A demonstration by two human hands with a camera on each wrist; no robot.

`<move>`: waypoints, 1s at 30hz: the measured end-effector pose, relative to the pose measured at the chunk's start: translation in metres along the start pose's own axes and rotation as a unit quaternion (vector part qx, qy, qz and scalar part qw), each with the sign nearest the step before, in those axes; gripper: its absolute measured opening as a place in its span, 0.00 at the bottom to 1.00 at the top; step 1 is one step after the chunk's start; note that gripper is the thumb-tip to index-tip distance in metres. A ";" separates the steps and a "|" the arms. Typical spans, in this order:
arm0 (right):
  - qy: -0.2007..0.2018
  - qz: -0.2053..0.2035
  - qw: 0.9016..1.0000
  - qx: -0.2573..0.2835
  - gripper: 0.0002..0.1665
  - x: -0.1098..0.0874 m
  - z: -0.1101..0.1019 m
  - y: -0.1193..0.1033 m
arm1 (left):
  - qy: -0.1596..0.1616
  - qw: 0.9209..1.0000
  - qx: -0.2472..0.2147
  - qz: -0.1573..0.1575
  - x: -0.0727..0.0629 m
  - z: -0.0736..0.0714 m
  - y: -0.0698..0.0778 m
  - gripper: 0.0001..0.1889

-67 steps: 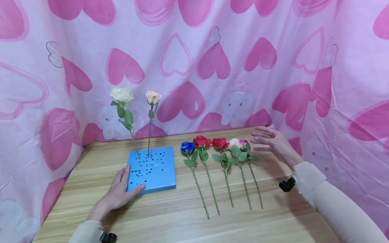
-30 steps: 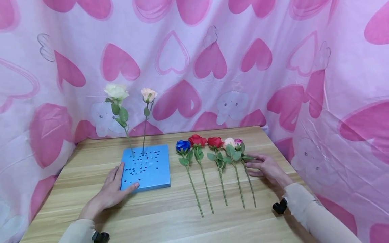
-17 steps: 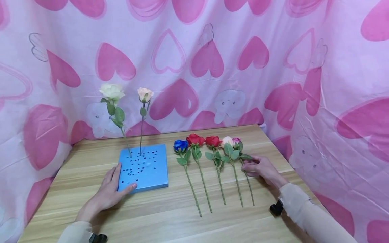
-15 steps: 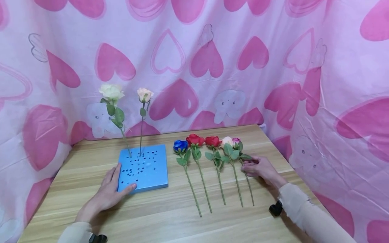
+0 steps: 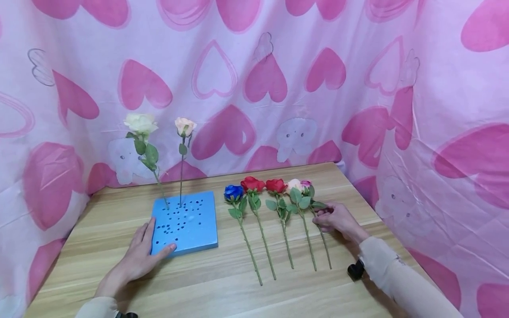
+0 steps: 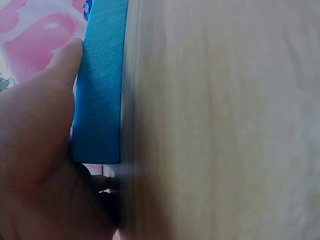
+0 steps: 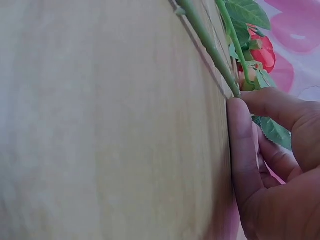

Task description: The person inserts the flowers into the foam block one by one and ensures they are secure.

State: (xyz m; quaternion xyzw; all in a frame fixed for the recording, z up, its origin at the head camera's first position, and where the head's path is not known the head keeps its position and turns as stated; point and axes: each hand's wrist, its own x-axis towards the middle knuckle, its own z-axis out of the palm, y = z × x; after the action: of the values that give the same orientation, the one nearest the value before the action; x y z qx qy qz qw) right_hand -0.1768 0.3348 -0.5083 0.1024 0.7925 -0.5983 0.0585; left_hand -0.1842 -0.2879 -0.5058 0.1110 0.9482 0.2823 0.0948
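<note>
My left hand (image 5: 135,256) rests against the near left corner of a blue foam block (image 5: 204,234) pitted with holes. Its fingers lie straight along the left side, and the thumb lies on the top near the front edge. A white rose (image 5: 141,123) and a pale peach rose (image 5: 184,126) stand in the block. At the right, my right hand (image 5: 338,221) pinches the stem of the rightmost rose, a small magenta rose (image 5: 305,184), which lies on the table. In the right wrist view, thumb and finger meet at the green stem (image 7: 212,50).
To the left of the magenta rose lie a pale pink rose (image 5: 294,186), two red roses (image 5: 252,184) and a blue rose (image 5: 233,193), stems pointing towards me. The wooden table (image 5: 222,291) is enclosed by a pink heart-print curtain (image 5: 222,57).
My right hand has come down and left from above the table's right side to the magenta rose's stem and pinched it. The left hand stays at the block. The view has shifted slightly.
</note>
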 end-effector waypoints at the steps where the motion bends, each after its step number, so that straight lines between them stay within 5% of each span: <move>1: -0.001 -0.001 1.000 -0.001 0.29 0.001 0.000 -0.001 | 0.002 1.000 0.000 0.000 0.000 0.000 -0.001 0.65; 23: -0.095 0.024 0.990 0.097 0.29 0.003 -0.030 -0.007 | 0.007 1.000 0.004 0.009 -0.001 0.002 -0.001 0.65; 30: -0.092 0.019 0.992 0.087 0.30 0.005 -0.033 -0.022 | 0.004 1.000 0.007 0.002 -0.001 0.001 0.000 0.65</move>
State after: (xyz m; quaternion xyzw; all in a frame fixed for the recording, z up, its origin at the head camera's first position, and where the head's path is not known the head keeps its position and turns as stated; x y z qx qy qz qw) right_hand -0.1855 0.3611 -0.4790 0.0669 0.7265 -0.6708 0.1333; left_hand -0.1832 -0.2878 -0.5068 0.1124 0.9503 0.2762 0.0897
